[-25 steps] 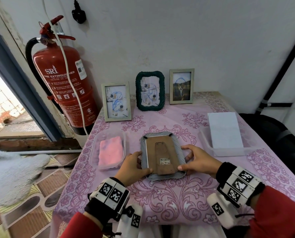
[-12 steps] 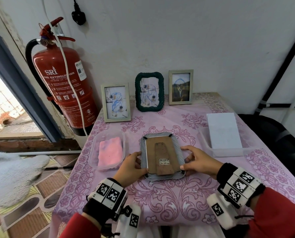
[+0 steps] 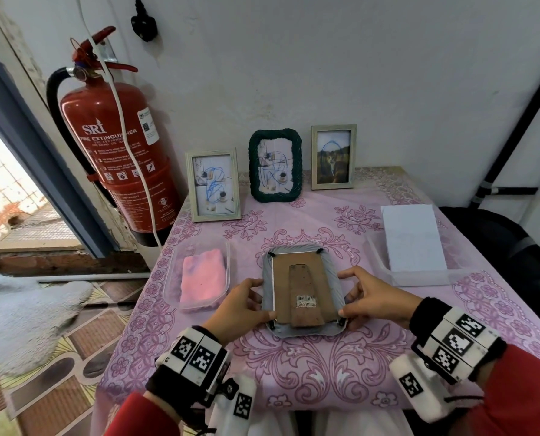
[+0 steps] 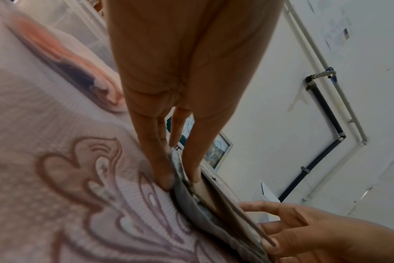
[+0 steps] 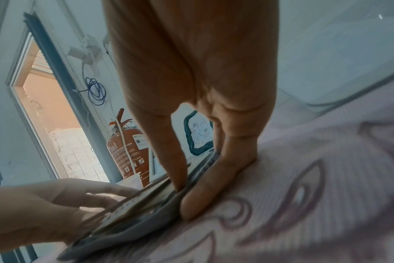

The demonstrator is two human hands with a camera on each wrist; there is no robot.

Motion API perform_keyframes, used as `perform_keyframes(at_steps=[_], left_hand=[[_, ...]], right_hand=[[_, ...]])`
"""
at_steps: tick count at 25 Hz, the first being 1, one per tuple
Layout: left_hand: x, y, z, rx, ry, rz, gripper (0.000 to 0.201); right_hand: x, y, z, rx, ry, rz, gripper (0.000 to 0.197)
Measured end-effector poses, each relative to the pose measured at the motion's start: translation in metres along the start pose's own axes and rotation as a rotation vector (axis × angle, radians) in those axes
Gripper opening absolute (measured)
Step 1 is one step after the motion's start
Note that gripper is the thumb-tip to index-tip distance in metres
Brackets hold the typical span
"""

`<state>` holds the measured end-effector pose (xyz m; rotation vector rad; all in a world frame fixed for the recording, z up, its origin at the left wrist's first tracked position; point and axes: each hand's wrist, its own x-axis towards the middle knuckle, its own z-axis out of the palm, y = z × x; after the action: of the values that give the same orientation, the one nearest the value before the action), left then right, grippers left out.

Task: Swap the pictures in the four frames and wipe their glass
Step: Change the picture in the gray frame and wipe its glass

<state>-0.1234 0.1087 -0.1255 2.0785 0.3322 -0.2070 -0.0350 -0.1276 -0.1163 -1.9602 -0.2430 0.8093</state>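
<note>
A grey picture frame [image 3: 303,249] lies face down on the pink tablecloth, its brown backing and stand facing up. My left hand [image 3: 264,298] pinches its left edge near the near corner, thumb on the backing [image 4: 214,210]. My right hand [image 3: 345,294] pinches the right edge the same way, thumb on top, fingers against the rim [image 5: 135,213]. Three more frames stand at the back: a pale one [image 3: 213,185], a dark green one [image 3: 275,166], and a pale one [image 3: 333,157]. Blue scribbles mark their glass.
A folded pink cloth [image 3: 202,280] lies in a clear tub left of the frame. White sheets [image 3: 413,240] lie in a clear tray on the right. A red fire extinguisher [image 3: 117,158] hangs by the table's far left corner, beside an open doorway.
Both hands have stayed at the grey frame's sides, their thumbs shifting slightly toward its near corners. The frame has barely moved.
</note>
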Motion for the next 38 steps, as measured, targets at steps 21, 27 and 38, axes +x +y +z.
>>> perform_keyframes(at_steps=[21,27,38], left_hand=[[0.113,0.047,-0.024,0.173,0.136,-0.135,0.025],[0.120,0.042,-0.026,0.129,0.125,-0.175,0.015],[0.114,0.043,-0.027,0.035,0.100,-0.213,0.019]], right_hand=[[0.095,-0.042,-0.014,-0.175,0.339,-0.037,0.017],[0.101,-0.041,-0.014,-0.203,0.339,-0.033,0.021],[0.104,-0.034,-0.020,-0.137,0.285,-0.071,0.014]])
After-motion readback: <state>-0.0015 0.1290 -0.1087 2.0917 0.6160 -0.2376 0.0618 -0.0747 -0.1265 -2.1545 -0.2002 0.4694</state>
